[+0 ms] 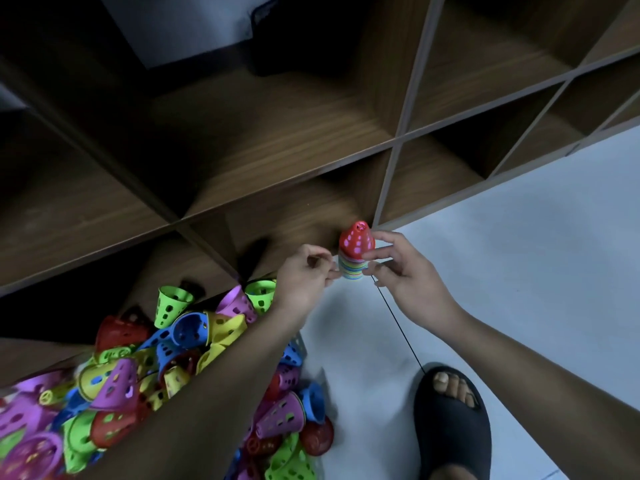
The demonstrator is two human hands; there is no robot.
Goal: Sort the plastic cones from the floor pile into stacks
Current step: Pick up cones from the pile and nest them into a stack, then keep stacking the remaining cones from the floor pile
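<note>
A stack of nested plastic cones (351, 270) stands on the pale floor by the shelf's base, with many coloured rims showing and a red perforated cone (356, 241) on top. My right hand (405, 268) holds the stack from the right, thumb and fingers curled around the red cone. My left hand (306, 271) pinches the stack's lower rims from the left. A pile of loose cones (145, 368) in green, purple, blue, yellow and red lies at the lower left, partly hidden by my left forearm.
A dark wooden cubby shelf (277, 140) fills the upper view, its open compartments right behind the stack. My foot in a black slide sandal (450, 417) stands on the pale floor (519, 254) at the lower right. A thin dark line (398, 320) crosses the floor.
</note>
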